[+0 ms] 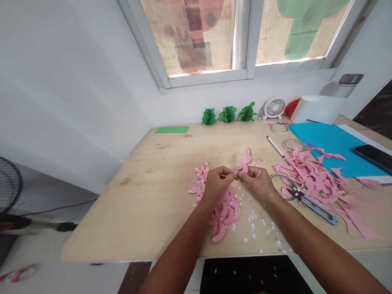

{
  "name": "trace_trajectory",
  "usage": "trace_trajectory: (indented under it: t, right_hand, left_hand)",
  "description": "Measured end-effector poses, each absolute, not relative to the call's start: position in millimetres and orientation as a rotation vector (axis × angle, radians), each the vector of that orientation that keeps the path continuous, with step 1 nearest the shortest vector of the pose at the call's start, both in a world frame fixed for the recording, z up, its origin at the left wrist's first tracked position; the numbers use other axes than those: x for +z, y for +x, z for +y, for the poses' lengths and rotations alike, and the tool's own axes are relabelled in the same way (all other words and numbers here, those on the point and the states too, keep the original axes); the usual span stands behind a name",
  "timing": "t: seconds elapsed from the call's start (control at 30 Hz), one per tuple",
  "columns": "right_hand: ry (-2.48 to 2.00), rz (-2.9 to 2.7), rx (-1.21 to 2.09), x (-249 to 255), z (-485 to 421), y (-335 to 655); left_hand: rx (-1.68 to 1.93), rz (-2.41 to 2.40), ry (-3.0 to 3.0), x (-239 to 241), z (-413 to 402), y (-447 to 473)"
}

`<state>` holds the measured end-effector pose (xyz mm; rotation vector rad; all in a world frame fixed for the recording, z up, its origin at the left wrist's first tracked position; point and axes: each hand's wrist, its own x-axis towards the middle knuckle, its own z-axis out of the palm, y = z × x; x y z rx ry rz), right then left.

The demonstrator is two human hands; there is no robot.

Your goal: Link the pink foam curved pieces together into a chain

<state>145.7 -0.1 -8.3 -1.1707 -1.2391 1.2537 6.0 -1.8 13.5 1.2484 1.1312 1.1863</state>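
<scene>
Gripping a wavy pink cutout [248, 156] between thumb and fingers of the right hand [259, 181], held up over the middle of the desk [128, 212] and tipped towards one o'clock. Meeting it from eight o'clock with the left hand [218, 184], fingertips at the lower end; too small there to tell whether pinching or merely touching.

Surrounded at seven o'clock by a heap [226, 214] of similar pink pieces, partly hidden behind the left hand. Dotted at five o'clock with white bits [254, 235]. Strewn at three o'clock with pink scraps [309, 173], some lying over a blue sheet [330, 136], with a phone [374, 157] farther out along its edge. Crossed at four o'clock by blue-handled snips [318, 208], pointing towards ten o'clock and touching the scraps.

Lined towards two o'clock with a white pen [275, 147] and rings [279, 133]. Edged at twelve o'clock with three green ornaments [228, 114], at one o'clock with a small fan [275, 108], and marked at ten o'clock by a green strip [172, 130]
</scene>
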Motion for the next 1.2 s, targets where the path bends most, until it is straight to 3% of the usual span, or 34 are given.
trace_trajectory:
  t: [0.7,1.2]
  right_hand:
    - [-1.219,-1.18,1.215,-2,0,149]
    - [-1.24,-1.187,1.221,4,-2,148]
  left_hand:
    - [0.874,1.009,1.561,15,2,-11]
    - [1.18,1.124,1.245,15,8,-13]
